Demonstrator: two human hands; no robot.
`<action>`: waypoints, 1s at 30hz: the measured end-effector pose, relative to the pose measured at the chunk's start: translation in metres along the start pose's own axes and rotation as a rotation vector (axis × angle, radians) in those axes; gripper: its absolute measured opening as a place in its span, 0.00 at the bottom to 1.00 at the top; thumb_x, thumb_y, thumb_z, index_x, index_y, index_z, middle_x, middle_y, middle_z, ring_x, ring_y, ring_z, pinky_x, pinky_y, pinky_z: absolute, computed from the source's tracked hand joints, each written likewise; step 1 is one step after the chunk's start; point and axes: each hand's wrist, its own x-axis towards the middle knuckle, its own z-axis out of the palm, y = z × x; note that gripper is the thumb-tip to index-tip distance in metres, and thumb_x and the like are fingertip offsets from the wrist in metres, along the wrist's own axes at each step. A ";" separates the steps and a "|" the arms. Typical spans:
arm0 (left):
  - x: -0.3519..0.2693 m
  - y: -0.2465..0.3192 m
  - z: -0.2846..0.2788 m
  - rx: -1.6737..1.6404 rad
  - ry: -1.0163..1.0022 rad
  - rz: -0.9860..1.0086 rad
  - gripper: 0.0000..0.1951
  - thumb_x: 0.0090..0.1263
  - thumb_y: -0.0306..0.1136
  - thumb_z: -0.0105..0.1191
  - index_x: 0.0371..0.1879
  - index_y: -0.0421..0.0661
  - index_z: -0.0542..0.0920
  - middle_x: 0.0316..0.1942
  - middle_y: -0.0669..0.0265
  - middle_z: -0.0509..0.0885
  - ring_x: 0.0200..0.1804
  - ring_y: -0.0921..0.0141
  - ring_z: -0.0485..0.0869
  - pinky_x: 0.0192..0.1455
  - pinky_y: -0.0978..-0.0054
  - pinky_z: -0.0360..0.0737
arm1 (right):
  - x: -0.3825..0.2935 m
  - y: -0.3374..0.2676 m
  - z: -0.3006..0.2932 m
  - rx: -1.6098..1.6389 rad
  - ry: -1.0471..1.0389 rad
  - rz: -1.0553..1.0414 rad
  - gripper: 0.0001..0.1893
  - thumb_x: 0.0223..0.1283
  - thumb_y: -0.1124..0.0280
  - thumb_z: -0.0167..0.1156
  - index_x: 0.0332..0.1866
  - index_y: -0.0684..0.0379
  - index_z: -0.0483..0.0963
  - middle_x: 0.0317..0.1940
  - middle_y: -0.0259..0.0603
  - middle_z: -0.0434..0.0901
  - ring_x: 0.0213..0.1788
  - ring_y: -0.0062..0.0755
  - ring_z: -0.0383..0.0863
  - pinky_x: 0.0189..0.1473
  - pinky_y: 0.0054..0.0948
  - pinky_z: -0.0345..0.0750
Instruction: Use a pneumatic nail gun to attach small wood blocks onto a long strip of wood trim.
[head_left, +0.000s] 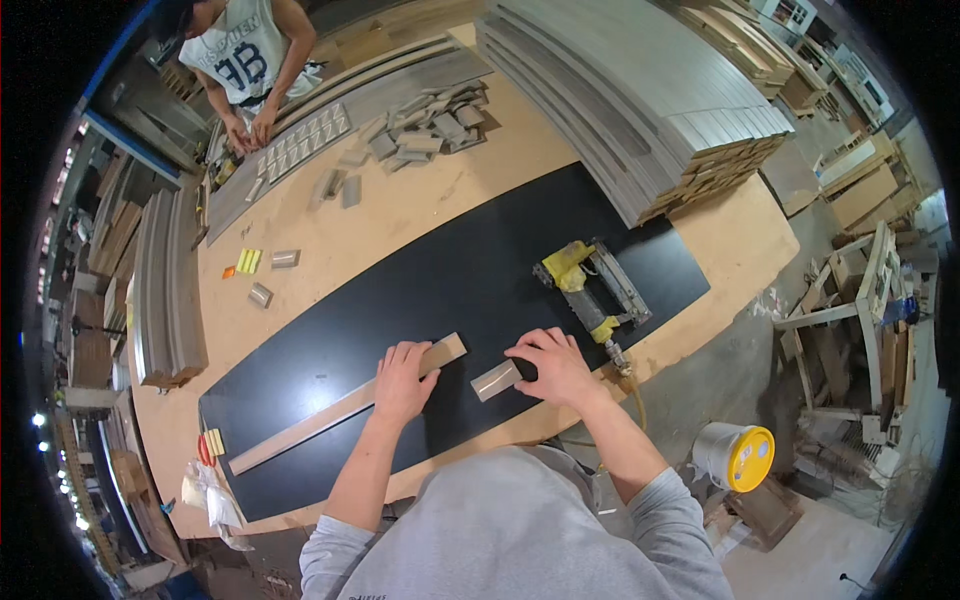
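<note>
My left hand (403, 384) grips a long, pale wooden strip (315, 425) near its right end, with the fingers over its far edge. The strip lies at a slant on a black board (450, 285). In my right hand (553, 367) is a short wooden block (496, 380), pinched at its right end between thumb and fingers. A pale, shiny streak runs along the block's top face. The block is apart from the strip, a little to its right. Beyond my right hand a pneumatic nail gun (592, 289) wrapped in yellow tape lies on the black board, its hose running off the near edge.
A tall stack of grey planks (637, 97) bounds the far right. Loose blocks (435, 127) are heaped on the wooden table (330, 255). A co-worker (247, 67) handles something at the far left. Red-handled scissors (205, 450) lie at the near left corner. A yellow-lidded bucket (731, 456) stands below, right.
</note>
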 end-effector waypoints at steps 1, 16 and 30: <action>-0.001 0.005 -0.003 0.001 -0.002 -0.006 0.26 0.65 0.34 0.72 0.63 0.48 0.82 0.58 0.62 0.82 0.64 0.56 0.80 0.65 0.52 0.77 | 0.002 0.002 -0.001 0.013 -0.010 0.012 0.27 0.47 0.64 0.82 0.58 0.43 0.87 0.59 0.29 0.79 0.66 0.40 0.73 0.67 0.45 0.71; -0.017 0.053 0.016 -0.231 -0.124 0.071 0.26 0.64 0.33 0.72 0.63 0.45 0.84 0.56 0.59 0.80 0.60 0.54 0.81 0.65 0.54 0.80 | 0.012 -0.005 0.004 -0.001 -0.014 -0.022 0.26 0.46 0.62 0.85 0.54 0.46 0.86 0.57 0.28 0.79 0.67 0.40 0.73 0.66 0.46 0.70; -0.014 0.063 0.021 -0.073 -0.162 0.061 0.26 0.64 0.33 0.73 0.62 0.46 0.83 0.55 0.58 0.82 0.61 0.53 0.81 0.67 0.54 0.76 | 0.012 0.002 0.006 -0.003 0.005 -0.031 0.25 0.44 0.61 0.84 0.51 0.46 0.85 0.56 0.29 0.80 0.65 0.42 0.74 0.67 0.49 0.72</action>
